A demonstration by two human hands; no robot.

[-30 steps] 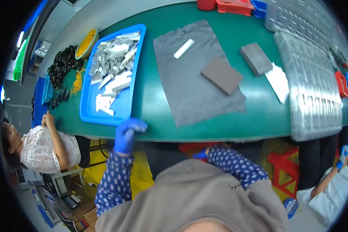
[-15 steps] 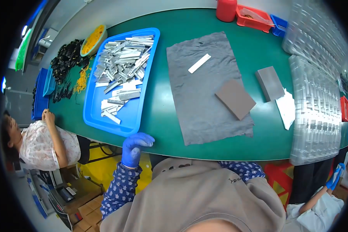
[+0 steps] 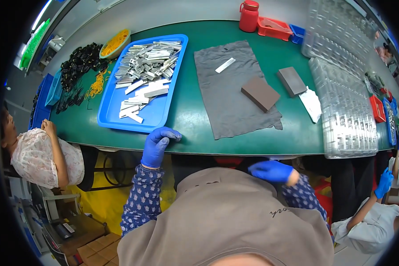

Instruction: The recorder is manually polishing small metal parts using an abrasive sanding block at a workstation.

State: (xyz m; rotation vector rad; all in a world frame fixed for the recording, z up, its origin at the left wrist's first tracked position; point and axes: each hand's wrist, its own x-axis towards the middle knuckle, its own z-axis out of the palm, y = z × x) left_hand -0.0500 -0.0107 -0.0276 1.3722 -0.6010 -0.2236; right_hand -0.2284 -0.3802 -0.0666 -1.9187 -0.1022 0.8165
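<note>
My left hand [image 3: 158, 145], in a blue glove with greyish smudges at the fingertips, rests at the table's near edge. Its fingers are loosely bent with the thumb apart, and nothing shows in them. Just beyond it lies the near rim of a blue tray [image 3: 133, 128] of metal strips [image 3: 153, 57], piled at the far end and sparser nearer me. My right hand [image 3: 271, 171], also blue-gloved, is over my lap below the table edge, fingers stretched leftward, holding nothing visible. A grey cloth [image 3: 217, 102] on the table carries one pale strip [image 3: 225, 65] and a brown block [image 3: 260, 93].
Right of the cloth are a grey block [image 3: 291, 81], a crumpled white cloth [image 3: 311, 104] and stacked clear plastic trays [image 3: 348, 115]. A red flask [image 3: 249, 17] and red bin [image 3: 274, 29] stand at the back. Black parts [image 3: 79, 66] lie left. A person [image 3: 46, 155] sits at left.
My right hand has come into sight over my lap; before, only its sleeve showed. My left hand stays near the tray with little change. The view has shifted, so the table sits higher.
</note>
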